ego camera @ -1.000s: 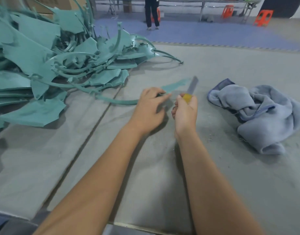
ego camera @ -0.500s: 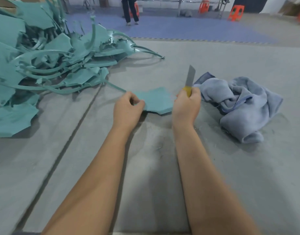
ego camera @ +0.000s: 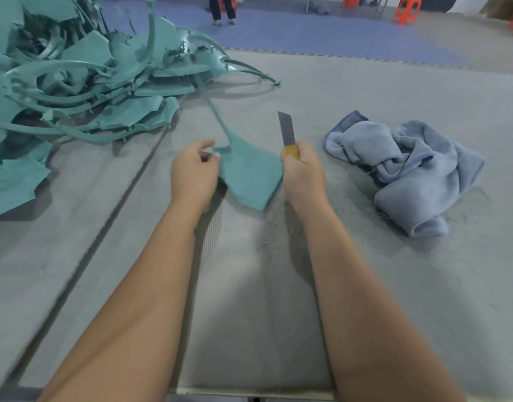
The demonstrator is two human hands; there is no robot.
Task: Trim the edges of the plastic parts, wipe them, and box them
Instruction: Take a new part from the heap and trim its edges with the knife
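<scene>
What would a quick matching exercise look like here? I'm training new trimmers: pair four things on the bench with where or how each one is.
Things:
1. knife
2. teal plastic part
3. blue cloth
4. scrap pile

States:
A. heaped at the table's far left
B. crumpled, right of both hands
C. blade up, in the right hand
D. pinched by the left hand

Pairs: 1-C, 2-D, 3-B, 4-A

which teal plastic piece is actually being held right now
The flat teal plastic piece between both hands, pinched by the left hand; the others lie heaped on the table's left.
</scene>
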